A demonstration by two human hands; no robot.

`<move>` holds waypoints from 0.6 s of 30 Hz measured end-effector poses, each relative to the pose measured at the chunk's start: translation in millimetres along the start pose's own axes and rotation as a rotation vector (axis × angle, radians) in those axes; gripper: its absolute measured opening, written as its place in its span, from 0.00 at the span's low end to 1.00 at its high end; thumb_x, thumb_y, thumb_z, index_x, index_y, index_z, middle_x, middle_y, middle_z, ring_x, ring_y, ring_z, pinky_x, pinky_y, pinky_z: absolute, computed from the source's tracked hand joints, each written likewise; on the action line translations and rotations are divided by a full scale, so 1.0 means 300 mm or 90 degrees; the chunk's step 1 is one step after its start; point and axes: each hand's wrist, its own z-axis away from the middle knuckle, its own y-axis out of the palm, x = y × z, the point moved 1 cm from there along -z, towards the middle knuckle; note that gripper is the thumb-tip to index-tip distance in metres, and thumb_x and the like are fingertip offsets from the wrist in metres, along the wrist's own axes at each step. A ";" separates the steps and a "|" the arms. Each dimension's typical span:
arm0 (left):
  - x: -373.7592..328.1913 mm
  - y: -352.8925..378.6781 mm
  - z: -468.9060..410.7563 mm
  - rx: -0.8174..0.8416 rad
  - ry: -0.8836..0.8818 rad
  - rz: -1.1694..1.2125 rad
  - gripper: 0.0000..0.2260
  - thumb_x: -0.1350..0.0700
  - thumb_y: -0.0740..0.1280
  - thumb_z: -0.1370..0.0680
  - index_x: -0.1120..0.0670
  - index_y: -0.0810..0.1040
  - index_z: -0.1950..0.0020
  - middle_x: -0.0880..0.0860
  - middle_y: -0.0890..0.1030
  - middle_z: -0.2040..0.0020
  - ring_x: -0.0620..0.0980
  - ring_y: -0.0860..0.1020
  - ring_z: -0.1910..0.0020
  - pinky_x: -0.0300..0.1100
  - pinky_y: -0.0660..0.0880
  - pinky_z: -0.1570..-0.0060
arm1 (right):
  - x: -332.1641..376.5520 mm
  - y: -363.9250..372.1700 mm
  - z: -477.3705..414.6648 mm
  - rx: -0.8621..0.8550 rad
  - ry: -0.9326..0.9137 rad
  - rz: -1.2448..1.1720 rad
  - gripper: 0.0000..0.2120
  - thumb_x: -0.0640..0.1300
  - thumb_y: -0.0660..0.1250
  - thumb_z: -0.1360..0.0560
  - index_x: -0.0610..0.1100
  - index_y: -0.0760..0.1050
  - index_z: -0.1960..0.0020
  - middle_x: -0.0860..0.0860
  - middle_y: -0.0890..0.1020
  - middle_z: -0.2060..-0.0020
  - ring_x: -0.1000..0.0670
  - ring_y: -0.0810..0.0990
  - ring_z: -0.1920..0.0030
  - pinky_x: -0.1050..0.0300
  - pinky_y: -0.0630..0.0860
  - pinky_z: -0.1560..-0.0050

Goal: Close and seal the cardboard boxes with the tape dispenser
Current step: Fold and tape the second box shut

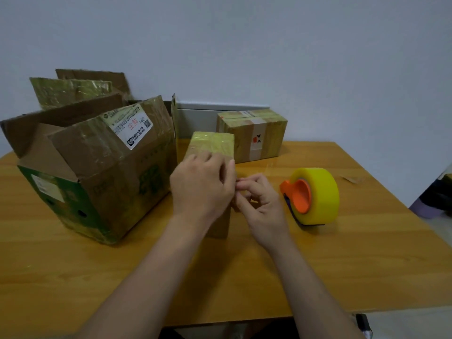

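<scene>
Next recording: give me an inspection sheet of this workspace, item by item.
Surface: wooden table, light brown.
Job's things: small taped box under the hands; large box at left, flaps open; sealed box at the back; tape dispenser at right, apart from both hands.
Clutter: small scrap on the table at right.
Grippers: left hand rests on the small taped box; right hand has curled fingers pinched at that box's right side, and what they pinch is unclear.
Cables: nothing seen.
Surroundings: plain wall; dark object at the right edge, unclear.
</scene>
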 end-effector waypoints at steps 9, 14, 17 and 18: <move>0.044 0.052 0.018 -0.122 0.046 0.061 0.18 0.50 0.59 0.16 0.54 0.83 0.57 0.52 0.82 0.61 0.50 0.77 0.65 0.39 0.61 0.63 | -0.005 0.045 0.019 -0.055 -0.039 0.051 0.08 0.38 0.72 0.22 0.48 0.85 0.46 0.50 0.77 0.43 0.48 0.82 0.50 0.54 0.84 0.59; 0.075 0.055 0.026 -0.104 0.064 0.081 0.18 0.49 0.58 0.16 0.54 0.85 0.53 0.51 0.83 0.58 0.47 0.77 0.62 0.38 0.61 0.63 | -0.003 0.042 0.045 -0.050 -0.043 0.062 0.14 0.39 0.72 0.22 0.55 0.83 0.42 0.53 0.77 0.41 0.50 0.81 0.49 0.55 0.84 0.58; 0.092 0.058 0.026 -0.099 0.086 0.068 0.19 0.47 0.55 0.15 0.54 0.83 0.52 0.52 0.83 0.56 0.50 0.77 0.60 0.41 0.63 0.58 | 0.013 0.046 0.042 -0.050 -0.050 0.096 0.15 0.38 0.73 0.23 0.55 0.83 0.41 0.53 0.77 0.41 0.51 0.81 0.51 0.58 0.83 0.59; 0.093 0.058 0.030 -0.091 0.091 0.057 0.20 0.46 0.54 0.14 0.53 0.83 0.52 0.52 0.82 0.55 0.51 0.77 0.58 0.43 0.64 0.55 | 0.016 0.048 0.042 -0.053 -0.048 0.096 0.15 0.39 0.73 0.23 0.55 0.83 0.41 0.53 0.77 0.41 0.51 0.81 0.51 0.57 0.83 0.59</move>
